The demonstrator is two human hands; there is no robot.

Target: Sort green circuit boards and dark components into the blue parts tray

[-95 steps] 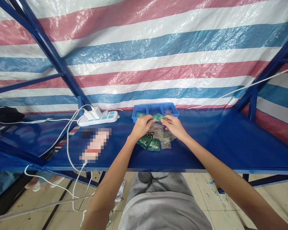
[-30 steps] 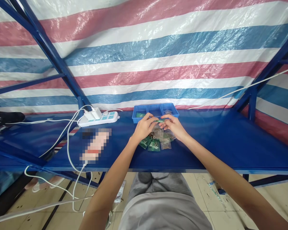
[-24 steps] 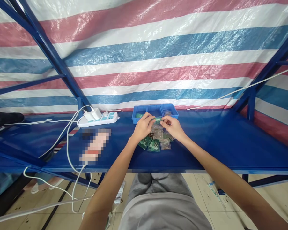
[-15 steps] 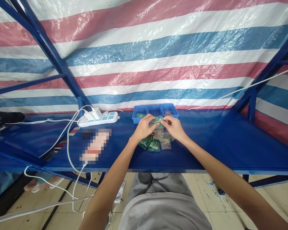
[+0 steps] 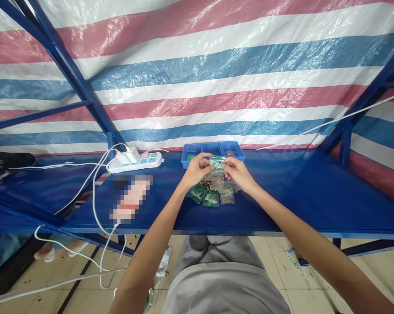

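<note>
Between my two hands a small green plastic packet (image 5: 217, 163) is held up above the table. My left hand (image 5: 197, 171) pinches its left side, and my right hand (image 5: 238, 172) pinches its right side. Below them lies a pile of small packets; a green packet (image 5: 211, 199) and a clear packet (image 5: 227, 196) show at its near edge. My hands hide part of the pile. Just behind stands a blue three-compartment tray (image 5: 213, 148), with something green in its left compartment and clear packets in its right one.
On the blue table (image 5: 291, 187), a white power strip (image 5: 136, 162) with plugged-in chargers lies to the left. White cables (image 5: 94, 196) hang over the front edge near a blurred-out object (image 5: 133, 198). Blue frame posts and a striped tarp (image 5: 216, 100) stand behind.
The green packet has turned to lie flatter and more squarely between my hands, showing more of its face. The pile and the tray look the same.
</note>
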